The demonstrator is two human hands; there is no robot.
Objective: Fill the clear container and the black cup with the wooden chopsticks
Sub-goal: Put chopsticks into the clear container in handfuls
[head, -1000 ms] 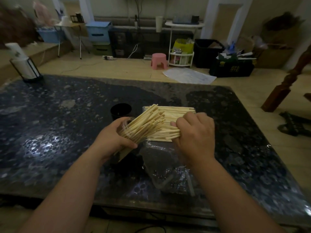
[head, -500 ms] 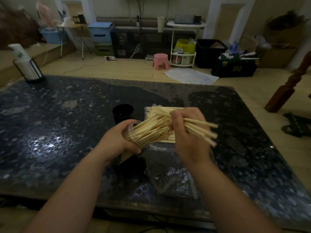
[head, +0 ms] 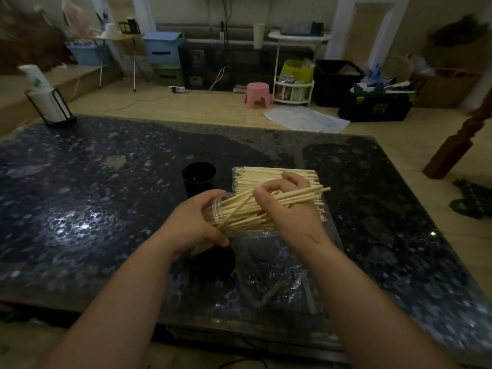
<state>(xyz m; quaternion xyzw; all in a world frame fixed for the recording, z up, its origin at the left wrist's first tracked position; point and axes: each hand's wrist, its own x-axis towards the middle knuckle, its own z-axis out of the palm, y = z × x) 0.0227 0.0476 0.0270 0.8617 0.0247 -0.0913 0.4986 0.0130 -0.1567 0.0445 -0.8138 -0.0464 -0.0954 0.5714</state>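
Since half a second ago, the right hand (head: 290, 209) has swung its chopstick bundle (head: 300, 195) level, tips into the container. Right fingers (head: 292, 179) curl round that bundle; left fingers (head: 210, 235) wrap the one clear container (head: 215, 206), tilted on its side in the left hand (head: 191, 225) above mid-counter (head: 106, 209). One black cup (head: 199, 178) stands upright just beyond, toward the far edge. Loose chopsticks (head: 277, 173), too many to count, lie on a plastic bag (head: 279, 265).

1. Dark speckled table (head: 80, 209), glossy.
2. Paper roll (head: 42, 94) upright in black holder, far left corner.
3. Crumpled clear bag (head: 269, 275) near front edge.
4. Pink stool (head: 257, 94) on floor beyond, white sheet (head: 306, 122) just beside.
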